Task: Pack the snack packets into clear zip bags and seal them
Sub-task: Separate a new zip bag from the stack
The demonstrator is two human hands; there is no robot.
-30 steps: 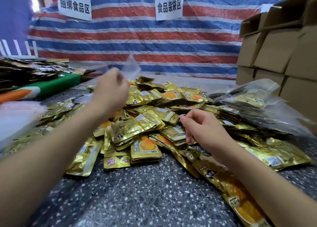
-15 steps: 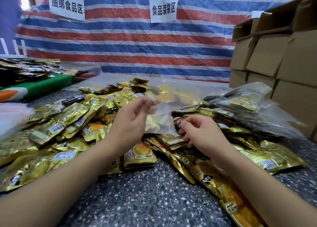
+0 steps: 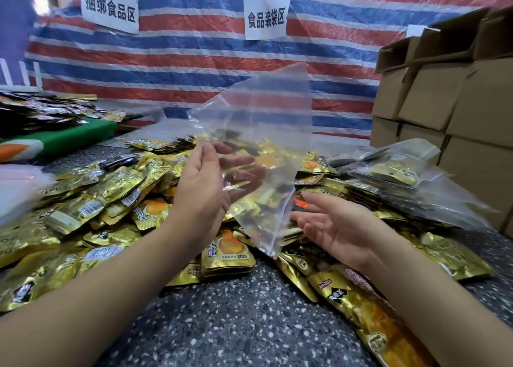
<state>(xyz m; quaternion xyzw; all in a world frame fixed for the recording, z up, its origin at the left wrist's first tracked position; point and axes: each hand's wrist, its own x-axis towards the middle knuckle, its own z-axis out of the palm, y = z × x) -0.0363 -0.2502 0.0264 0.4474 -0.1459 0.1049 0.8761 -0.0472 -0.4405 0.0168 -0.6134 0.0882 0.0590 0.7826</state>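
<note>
1. Head view: the left hand (image 3: pixel 205 189) holds an empty clear plastic zip bag (image 3: pixel 261 133) above the heap, thumb on the near face and fingers seen through the film behind it, so it pinches the bag at its left edge. The bag stands tilted, one corner down near the right hand.
2. Head view: the right hand (image 3: pixel 330 225) is palm-up, fingers spread and relaxed, just beside the bag's lower corner; it grips nothing. Whether its fingertips touch the film I cannot tell, as the plastic blurs that edge.
3. Head view: the shiny gold foil snack packets (image 3: pixel 116 197) lie loose in a wide heap on the grey speckled stone table (image 3: pixel 236 319), under and around both hands. None is in the held bag.
4. Head view: filled clear bags (image 3: pixel 399 178) lie to the right, in front of stacked brown cardboard cartons (image 3: pixel 444 94).
5. Step in hand, as judged: opening a fresh bag before loading.
6. Next move calls for the right hand to find the zip mouth and part it, then gather packets from the heap; thin film may cling shut.
</note>
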